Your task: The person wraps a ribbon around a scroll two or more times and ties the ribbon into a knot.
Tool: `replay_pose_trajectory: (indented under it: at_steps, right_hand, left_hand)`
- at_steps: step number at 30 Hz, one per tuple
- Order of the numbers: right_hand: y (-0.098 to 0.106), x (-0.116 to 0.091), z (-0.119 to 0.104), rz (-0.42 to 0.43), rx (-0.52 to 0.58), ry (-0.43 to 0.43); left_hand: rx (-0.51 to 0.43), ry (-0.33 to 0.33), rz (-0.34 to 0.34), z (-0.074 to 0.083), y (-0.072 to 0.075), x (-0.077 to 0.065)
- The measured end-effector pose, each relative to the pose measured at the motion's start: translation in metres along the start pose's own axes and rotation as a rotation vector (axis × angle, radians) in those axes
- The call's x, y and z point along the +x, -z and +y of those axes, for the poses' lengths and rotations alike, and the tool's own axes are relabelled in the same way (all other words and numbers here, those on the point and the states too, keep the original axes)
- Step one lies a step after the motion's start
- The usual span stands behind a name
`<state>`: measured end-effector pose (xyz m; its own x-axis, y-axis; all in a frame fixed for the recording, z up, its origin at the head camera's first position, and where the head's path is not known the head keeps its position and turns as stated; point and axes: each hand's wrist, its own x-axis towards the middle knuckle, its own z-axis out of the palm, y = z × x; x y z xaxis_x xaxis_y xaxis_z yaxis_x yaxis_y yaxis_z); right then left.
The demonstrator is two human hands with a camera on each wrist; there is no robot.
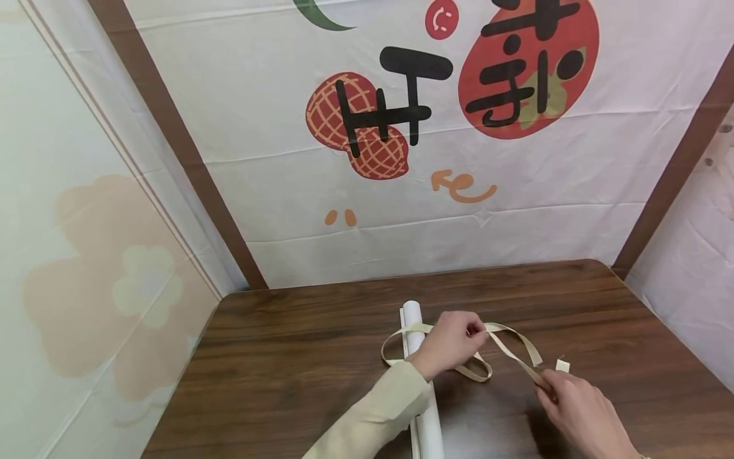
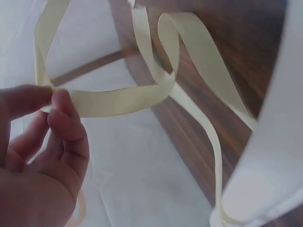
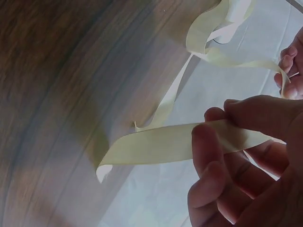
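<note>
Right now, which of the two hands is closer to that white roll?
The left hand: it reaches across the white roll, pinching the cream ribbon beside it. The right hand grips the ribbon too, but farther to the right.

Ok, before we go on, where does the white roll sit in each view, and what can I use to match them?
Head: white roll low, just right of centre, running down to the bottom edge, partly hidden by the left sleeve.
Left wrist: white roll large along the right side.
Right wrist: white roll at the top, right of centre, partly covered.
Shared landmark: the cream ribbon, visible in all three.
</note>
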<state>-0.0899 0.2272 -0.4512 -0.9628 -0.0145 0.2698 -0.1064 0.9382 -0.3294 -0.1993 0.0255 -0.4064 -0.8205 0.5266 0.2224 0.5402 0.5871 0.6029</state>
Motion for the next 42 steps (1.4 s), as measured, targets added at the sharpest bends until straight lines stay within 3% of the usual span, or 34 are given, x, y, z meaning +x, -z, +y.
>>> replay_pose_trajectory:
  at_steps: [7,11,18,24,32,35,42]
  right_hand:
    - [-0.004,0.001,-0.002,0.031,0.004,0.028]
    - [-0.005,0.002,-0.003,0.023,0.007,0.027]
    - [-0.008,0.003,-0.003,-0.057,-0.011,0.002]
    - [-0.012,0.006,-0.007,-0.088,-0.002,0.0]
    - [-0.02,0.008,-0.012,-0.102,0.009,0.014]
    - [-0.022,0.011,-0.015,-0.156,0.005,0.004]
    - [-0.026,0.017,-0.02,-0.256,-0.019,0.005]
  left_hand:
    - [-0.076,0.133,0.127,-0.018,0.025,-0.006]
    - [-0.115,0.146,0.149,-0.03,0.04,-0.013]
    - [-0.047,0.186,0.274,-0.055,0.07,-0.024]
    - [-0.074,0.262,0.355,-0.074,0.104,-0.044]
    - [-0.169,0.4,0.391,-0.101,0.143,-0.069]
    - [-0.268,0.438,0.355,-0.113,0.154,-0.079]
    - [-0.606,0.526,0.275,-0.139,0.179,-0.111]
